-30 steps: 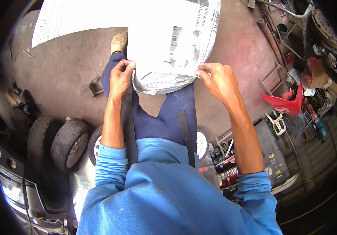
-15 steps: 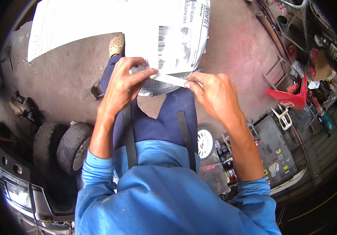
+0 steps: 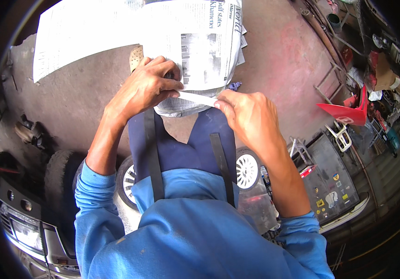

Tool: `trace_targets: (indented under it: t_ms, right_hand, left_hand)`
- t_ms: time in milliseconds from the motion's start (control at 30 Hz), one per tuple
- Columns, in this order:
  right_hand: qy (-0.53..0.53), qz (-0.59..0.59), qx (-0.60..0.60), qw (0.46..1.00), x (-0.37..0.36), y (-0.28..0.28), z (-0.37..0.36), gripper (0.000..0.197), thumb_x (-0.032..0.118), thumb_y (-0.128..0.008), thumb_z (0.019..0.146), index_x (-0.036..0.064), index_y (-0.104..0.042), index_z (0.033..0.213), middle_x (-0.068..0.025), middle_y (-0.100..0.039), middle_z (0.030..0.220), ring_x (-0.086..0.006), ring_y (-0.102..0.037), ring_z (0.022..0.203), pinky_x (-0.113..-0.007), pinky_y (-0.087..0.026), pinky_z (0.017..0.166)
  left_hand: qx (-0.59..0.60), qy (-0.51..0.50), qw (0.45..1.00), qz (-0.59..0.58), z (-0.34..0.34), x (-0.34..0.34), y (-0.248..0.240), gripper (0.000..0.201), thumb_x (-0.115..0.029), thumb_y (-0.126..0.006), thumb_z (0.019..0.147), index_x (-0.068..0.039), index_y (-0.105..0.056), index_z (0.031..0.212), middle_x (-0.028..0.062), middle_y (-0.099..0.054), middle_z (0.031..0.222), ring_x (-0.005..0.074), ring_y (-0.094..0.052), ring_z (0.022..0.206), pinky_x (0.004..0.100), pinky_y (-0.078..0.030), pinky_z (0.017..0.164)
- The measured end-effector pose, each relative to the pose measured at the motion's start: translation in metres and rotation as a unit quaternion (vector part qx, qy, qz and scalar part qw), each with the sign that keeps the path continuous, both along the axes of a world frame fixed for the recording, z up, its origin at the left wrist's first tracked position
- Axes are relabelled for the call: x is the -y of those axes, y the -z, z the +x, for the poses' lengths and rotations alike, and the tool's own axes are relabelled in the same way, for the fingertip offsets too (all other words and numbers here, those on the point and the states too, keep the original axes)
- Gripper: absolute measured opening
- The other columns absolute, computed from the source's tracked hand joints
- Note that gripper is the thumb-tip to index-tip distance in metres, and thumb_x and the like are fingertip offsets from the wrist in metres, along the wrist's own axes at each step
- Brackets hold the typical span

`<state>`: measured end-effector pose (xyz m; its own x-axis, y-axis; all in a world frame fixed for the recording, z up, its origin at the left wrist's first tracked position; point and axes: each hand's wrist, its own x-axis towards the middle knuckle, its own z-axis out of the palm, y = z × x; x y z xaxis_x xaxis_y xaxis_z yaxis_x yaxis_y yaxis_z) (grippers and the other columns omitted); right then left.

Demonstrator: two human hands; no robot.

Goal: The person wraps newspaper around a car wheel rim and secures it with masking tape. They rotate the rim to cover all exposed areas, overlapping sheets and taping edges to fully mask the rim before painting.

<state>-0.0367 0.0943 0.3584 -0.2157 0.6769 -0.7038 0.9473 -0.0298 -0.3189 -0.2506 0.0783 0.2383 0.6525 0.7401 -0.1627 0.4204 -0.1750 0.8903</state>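
Observation:
A short white strip of tape (image 3: 197,98) is stretched between my two hands, along the near edge of a printed newspaper sheet (image 3: 163,28). My left hand (image 3: 152,83) is closed, pinching the strip's left end between thumb and finger, with its other fingers curled over the paper. At the right end, my right hand (image 3: 251,114) grips the strip between thumb and forefinger. Below the strip, more crumpled newspaper (image 3: 179,109) wraps the rounded near side of something above my thighs. What lies under the paper is hidden.
Tyres (image 3: 59,174) and a dark vehicle front with a headlight (image 3: 27,234) stand at the lower left. White spoked wheels (image 3: 246,170) are beside my legs. To the right are a red panel (image 3: 346,111), a white plastic frame (image 3: 341,137), a dark stickered panel (image 3: 328,181) and assorted scrap.
My left hand has shifted slightly left, with its fingers now curled over the paper. The strip lies more level. My view has shifted a little, showing another white wheel at my left.

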Motion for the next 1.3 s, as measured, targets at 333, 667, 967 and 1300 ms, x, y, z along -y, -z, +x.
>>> trace_targets:
  t_ms: [333,667,967,1300]
  right_hand:
    - [0.028,-0.107,0.042,0.993,-0.020,0.027,0.015,0.018,0.022,-0.063,0.084,0.0070,-0.070,0.090,-0.0200,-0.065,0.075,-0.0382,-0.063,0.074,-0.046,-0.050,0.069]
    - [0.037,-0.109,0.055,0.992,-0.013,0.049,0.025,0.022,0.024,-0.065,0.083,0.0050,-0.070,0.092,-0.0201,-0.067,0.082,-0.0365,-0.065,0.080,-0.045,-0.051,0.074]
    - [0.048,-0.120,0.077,0.989,-0.015,0.056,0.023,0.021,0.023,-0.065,0.083,0.0041,-0.071,0.090,-0.0189,-0.067,0.082,-0.0349,-0.066,0.081,-0.043,-0.051,0.074]
    - [0.028,-0.097,0.100,0.990,-0.016,0.067,0.022,0.023,0.024,-0.066,0.082,0.0014,-0.070,0.086,-0.0223,-0.066,0.080,-0.0377,-0.065,0.078,-0.044,-0.051,0.071]
  left_hand:
    - [-0.063,-0.029,0.996,0.061,0.010,0.011,0.005,0.017,-0.019,-0.075,0.068,-0.013,-0.073,0.084,-0.0022,-0.061,0.093,0.0145,-0.052,0.089,0.0316,-0.040,0.080]
    - [-0.110,-0.050,0.991,0.051,0.022,0.014,-0.004,0.013,-0.015,-0.072,0.072,-0.009,-0.069,0.083,0.0000,-0.056,0.090,0.0175,-0.050,0.091,0.0325,-0.037,0.082]
    - [-0.116,-0.099,0.986,0.065,0.032,0.021,-0.003,0.012,-0.012,-0.067,0.074,-0.003,-0.062,0.080,0.0071,-0.050,0.091,0.0243,-0.049,0.091,0.0411,-0.037,0.083]
    - [-0.223,-0.268,0.932,0.102,0.033,0.022,0.007,0.066,-0.022,-0.085,0.052,-0.005,-0.055,0.108,0.0159,-0.046,0.116,0.0346,-0.041,0.113,0.0495,-0.035,0.089]
